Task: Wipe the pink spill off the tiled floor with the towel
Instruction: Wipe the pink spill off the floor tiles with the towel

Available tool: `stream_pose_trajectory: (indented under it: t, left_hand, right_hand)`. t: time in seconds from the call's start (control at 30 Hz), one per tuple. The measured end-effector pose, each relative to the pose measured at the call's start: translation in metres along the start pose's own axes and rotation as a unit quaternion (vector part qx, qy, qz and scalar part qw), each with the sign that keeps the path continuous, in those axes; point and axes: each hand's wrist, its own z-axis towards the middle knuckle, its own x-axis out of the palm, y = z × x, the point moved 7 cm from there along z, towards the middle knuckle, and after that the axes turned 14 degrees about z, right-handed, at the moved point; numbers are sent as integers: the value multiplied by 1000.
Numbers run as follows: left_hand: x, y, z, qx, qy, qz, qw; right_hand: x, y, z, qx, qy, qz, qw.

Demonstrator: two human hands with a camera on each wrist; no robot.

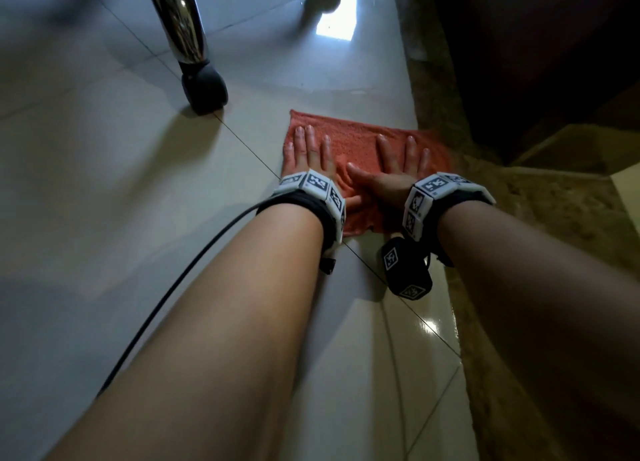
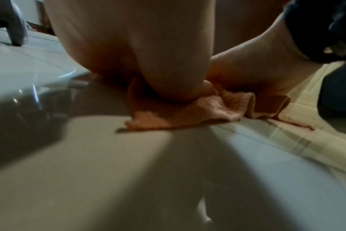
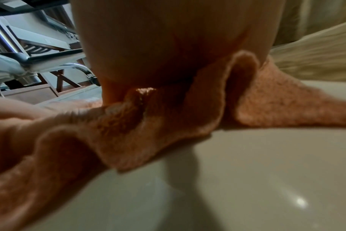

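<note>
An orange-pink towel (image 1: pixel 356 142) lies spread on the pale tiled floor (image 1: pixel 104 190). My left hand (image 1: pixel 310 152) lies flat on its left part, fingers straight and spread. My right hand (image 1: pixel 398 166) presses flat on its right part, thumb pointing left. In the left wrist view the heel of my left hand (image 2: pixel 164 65) bears down on the rumpled near edge of the towel (image 2: pixel 188 115). In the right wrist view the towel (image 3: pixel 148 125) bunches into folds under my right palm (image 3: pixel 158 39). No pink spill shows; the towel covers that spot.
A chrome chair leg with a black caster (image 1: pixel 204 88) stands on the floor just left of and beyond the towel. A brown speckled stone border (image 1: pixel 446 114) runs along the towel's right side, with dark furniture (image 1: pixel 536 45) past it. A black cable (image 1: pixel 180 277) trails off my left wrist.
</note>
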Motion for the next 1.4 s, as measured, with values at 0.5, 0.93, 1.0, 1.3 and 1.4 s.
stream_pose_trajectory:
  t: [0.5, 0.93, 1.0, 1.3, 1.4]
  left_hand:
    - [29, -26, -135, 107, 75, 27, 991]
    - [61, 32, -230, 111, 95, 30, 989]
    - [66, 53, -237, 96, 108, 30, 989]
    - [92, 155, -293, -34, 194, 15, 980]
    - [99, 180, -317, -84, 215, 0, 973]
  right_hand:
    - [32, -74, -132, 68, 42, -47, 996]
    - [91, -50, -214, 57, 72, -75, 993]
    - [104, -37, -220, 39, 81, -90, 992]
    - [184, 42, -241, -77, 157, -139, 975]
    - [208, 66, -254, -121, 184, -169, 961]
